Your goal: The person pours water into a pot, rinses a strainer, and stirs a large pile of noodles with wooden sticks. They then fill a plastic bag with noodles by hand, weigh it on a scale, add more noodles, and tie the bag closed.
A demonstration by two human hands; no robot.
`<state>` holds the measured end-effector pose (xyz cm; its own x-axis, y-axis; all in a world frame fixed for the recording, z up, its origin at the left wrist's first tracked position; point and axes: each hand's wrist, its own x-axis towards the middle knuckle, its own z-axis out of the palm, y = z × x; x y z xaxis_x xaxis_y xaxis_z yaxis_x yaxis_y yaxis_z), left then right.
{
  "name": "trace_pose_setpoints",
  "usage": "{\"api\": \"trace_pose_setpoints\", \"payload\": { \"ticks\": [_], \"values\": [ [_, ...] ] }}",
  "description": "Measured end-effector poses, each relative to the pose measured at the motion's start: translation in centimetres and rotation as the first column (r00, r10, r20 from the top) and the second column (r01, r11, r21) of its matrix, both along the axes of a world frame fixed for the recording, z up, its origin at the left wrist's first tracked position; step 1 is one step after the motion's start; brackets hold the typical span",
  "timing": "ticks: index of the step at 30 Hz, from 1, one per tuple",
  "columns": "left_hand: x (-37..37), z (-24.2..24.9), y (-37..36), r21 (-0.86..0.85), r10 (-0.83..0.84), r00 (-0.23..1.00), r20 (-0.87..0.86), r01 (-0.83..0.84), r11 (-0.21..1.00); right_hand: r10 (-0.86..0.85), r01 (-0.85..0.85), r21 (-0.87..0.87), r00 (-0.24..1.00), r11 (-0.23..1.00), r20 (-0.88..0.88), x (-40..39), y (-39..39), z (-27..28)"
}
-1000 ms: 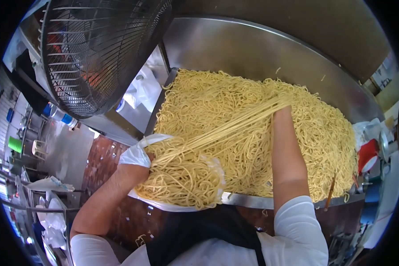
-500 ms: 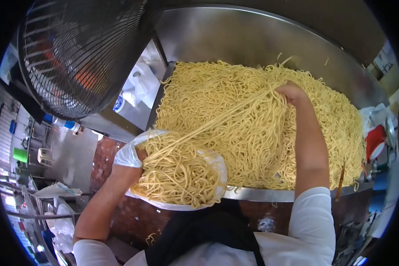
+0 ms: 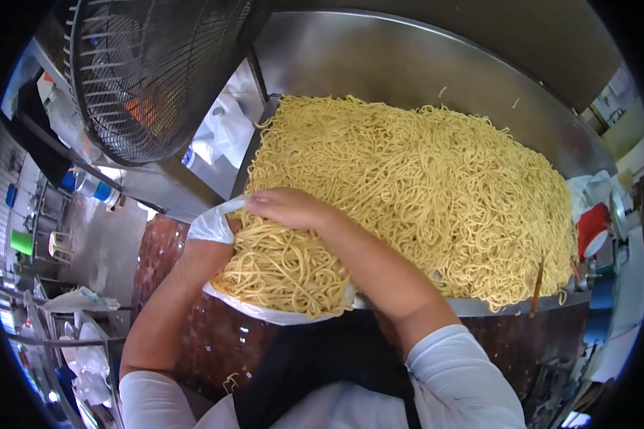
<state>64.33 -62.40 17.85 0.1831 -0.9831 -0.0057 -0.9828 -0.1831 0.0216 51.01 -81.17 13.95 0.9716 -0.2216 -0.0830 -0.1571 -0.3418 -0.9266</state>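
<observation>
Here the right hand lies flat on top of the noodles in the plastic bag, its fingers held close together and pointing toward the person's left. The noodles in the bag sit right under that hand, touching it. The left hand is under the bag's edge on the left side, holding the bag up; whether its fingers are curled or spread cannot be told, because the bag and the noodles hide them. The bag hangs just in front of the near edge of the tabletop. Behind it, the big noodle pile covers the steel tabletop from side to side. A big fan stands up at the left. A red tub sits at the far right.
</observation>
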Motion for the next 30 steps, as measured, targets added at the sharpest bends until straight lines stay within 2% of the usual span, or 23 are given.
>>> {"api": "trace_pose_setpoints", "payload": {
  "ticks": [1,3,5,8,10,11,13,15,16,18,20,21,22,23,24,25,26,27,28,30],
  "values": [
    [0.4,-0.6,0.2,-0.089,-0.020,0.999,-0.028,0.017,0.996,-0.034,0.032,-0.037,0.997,0.999,-0.063,-1.3,-0.4,-0.3],
    [0.4,-0.4,0.1,-0.081,0.038,0.995,-0.094,-0.045,0.996,0.121,-0.154,-0.066,0.928,0.986,-0.353,-5.4,-2.7,1.5],
    [0.1,-0.1,-0.1,-0.044,0.139,0.975,-0.174,-0.149,0.988,0.167,-0.173,0.020,0.902,0.985,-0.398,-10.8,-2.3,2.1],
    [0.3,0.5,-0.5,-0.011,0.131,0.973,-0.190,-0.136,0.991,0.223,-0.237,-0.011,0.926,0.971,-0.304,-16.6,0.1,2.1],
    [0.0,1.0,-1.0,0.038,0.144,0.978,-0.149,-0.140,0.989,0.110,-0.132,-0.367,0.991,0.921,-0.081,-18.7,2.3,2.6],
    [0.1,1.0,-1.1,0.043,0.168,0.965,-0.200,-0.162,0.986,0.097,-0.116,-0.367,0.993,0.923,-0.071,-19.0,3.4,1.8],
    [0.3,1.5,-1.2,0.046,0.161,0.958,-0.239,-0.154,0.987,-0.162,0.120,-0.556,0.986,0.822,-0.027,-18.6,5.2,-0.5],
    [0.8,3.0,-0.7,0.246,0.147,0.963,-0.225,-0.090,0.965,-0.166,0.121,-0.544,0.985,0.830,-0.034,-18.6,4.7,-1.8],
    [1.1,4.1,-0.3,0.262,0.130,0.930,-0.344,-0.038,0.964,-0.146,0.097,-0.525,0.988,0.845,-0.053,-18.9,4.5,-2.0],
    [0.4,6.9,0.1,0.318,0.181,0.837,-0.517,-0.009,0.948,-0.212,0.159,-0.501,0.976,0.851,-0.049,-19.0,3.3,-1.2],
    [-0.3,7.5,0.6,0.171,0.035,0.797,-0.603,0.086,0.981,-0.305,0.215,-0.495,0.946,0.842,-0.107,-18.8,1.5,0.2],
    [-1.0,7.2,0.5,-0.069,-0.223,0.782,-0.582,0.226,0.972,-0.371,0.289,-0.522,0.927,0.802,-0.057,-18.2,1.0,2.7],
    [-2.1,7.1,-0.1,-0.076,-0.238,0.782,-0.577,0.239,0.968,-0.391,0.393,-0.488,0.914,0.779,0.113,-16.9,0.6,3.6],
    [-4.3,7.2,-1.2,-0.183,-0.265,0.646,-0.716,0.193,0.964,-0.401,0.487,-0.436,0.873,0.757,0.279,-15.4,0.6,4.3],
    [-6.1,7.3,-2.0,-0.276,-0.300,0.484,-0.822,0.124,0.953,-0.374,0.511,-0.312,0.834,0.801,0.406,-13.7,1.4,5.6],
    [-6.7,4.1,-3.4,-0.281,-0.308,0.487,-0.817,0.131,0.951,-0.352,0.509,-0.185,0.773,0.840,0.527,-11.8,2.3,6.7],
    [-6.6,-1.7,-5.8,-0.270,-0.267,0.330,-0.906,0.036,0.962,-0.280,0.486,-0.171,0.717,0.857,0.638,-9.2,3.5,6.8],
    [-6.4,-4.2,-7.9,-0.242,-0.233,0.164,-0.959,-0.041,0.969,-0.210,0.472,-0.157,0.635,0.868,0.744,-7.2,3.9,7.1],
    [-6.9,-2.9,-8.3,-0.242,-0.234,0.168,-0.957,-0.028,0.970,-0.218,0.483,-0.154,0.627,0.862,0.748,-6.4,3.7,7.4],
    [-8.1,0.4,-8.0,-0.122,-0.121,-0.102,-0.987,0.004,0.993,-0.275,0.360,0.031,0.651,0.932,0.707,-5.6,3.2,7.6]
  ]
}}
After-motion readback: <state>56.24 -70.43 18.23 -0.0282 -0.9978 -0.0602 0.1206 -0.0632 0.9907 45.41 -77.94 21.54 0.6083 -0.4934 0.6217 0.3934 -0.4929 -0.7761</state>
